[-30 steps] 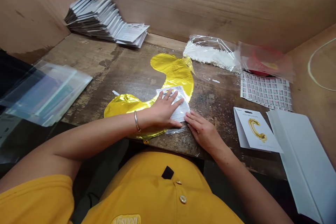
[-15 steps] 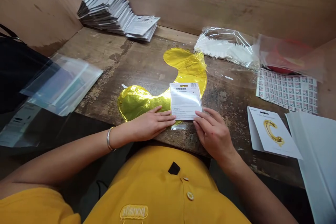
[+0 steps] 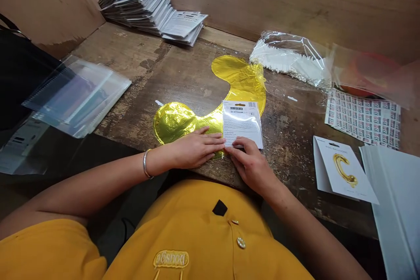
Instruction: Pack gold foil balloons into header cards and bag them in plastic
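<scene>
A gold foil balloon [image 3: 183,121] in a curved letter shape lies flat on the worn wooden table [image 3: 288,166]. A white printed card [image 3: 242,123] in clear plastic rests on the balloon, tilted slightly. My left hand [image 3: 197,148] lies flat on the foil, its fingertips at the card's lower left edge, with a silver bangle [image 3: 145,164] on the wrist. My right hand [image 3: 250,164] rests its fingers on the card's lower edge. Neither hand visibly grips anything. The balloon's middle is hidden by the card.
A stack of packaged cards [image 3: 147,8] fans out at the back left. Clear plastic sleeves [image 3: 82,96] lie left. White fluff in a clear bag [image 3: 288,57], a red item in plastic [image 3: 367,74], a label sheet [image 3: 362,118], a gold-letter balloon card [image 3: 343,168] and white sheets [image 3: 390,205] lie right.
The card has turned from a strong tilt to nearly upright on the balloon. My hands have come together at its lower edge, and the whole view has shifted.
</scene>
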{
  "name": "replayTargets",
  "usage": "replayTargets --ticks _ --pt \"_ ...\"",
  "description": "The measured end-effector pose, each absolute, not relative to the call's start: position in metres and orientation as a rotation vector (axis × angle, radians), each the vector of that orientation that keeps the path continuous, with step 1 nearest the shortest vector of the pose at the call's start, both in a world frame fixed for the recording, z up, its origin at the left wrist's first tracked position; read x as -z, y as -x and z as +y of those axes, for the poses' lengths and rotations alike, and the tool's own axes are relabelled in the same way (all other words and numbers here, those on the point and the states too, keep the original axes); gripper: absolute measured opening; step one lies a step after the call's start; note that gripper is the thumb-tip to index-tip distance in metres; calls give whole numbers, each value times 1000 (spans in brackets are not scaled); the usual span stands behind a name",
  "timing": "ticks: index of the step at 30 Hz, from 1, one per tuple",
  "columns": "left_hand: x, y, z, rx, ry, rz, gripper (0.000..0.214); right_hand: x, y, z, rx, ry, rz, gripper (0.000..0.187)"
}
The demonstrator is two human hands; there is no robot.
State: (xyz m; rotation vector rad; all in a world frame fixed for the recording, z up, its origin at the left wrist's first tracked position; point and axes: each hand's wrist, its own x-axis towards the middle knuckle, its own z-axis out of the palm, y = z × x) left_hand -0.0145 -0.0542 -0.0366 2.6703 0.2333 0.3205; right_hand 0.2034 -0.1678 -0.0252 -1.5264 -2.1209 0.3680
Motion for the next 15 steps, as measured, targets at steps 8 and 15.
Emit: replayTargets --ticks 8,15 --pt "32 11 -56 -359 -2672 265 36 26 -195 -180 -305 1445 -2168 25" --pt "33 11 -58 -362 -2685 265 35 14 -195 -181 -343 1427 -2207 22"
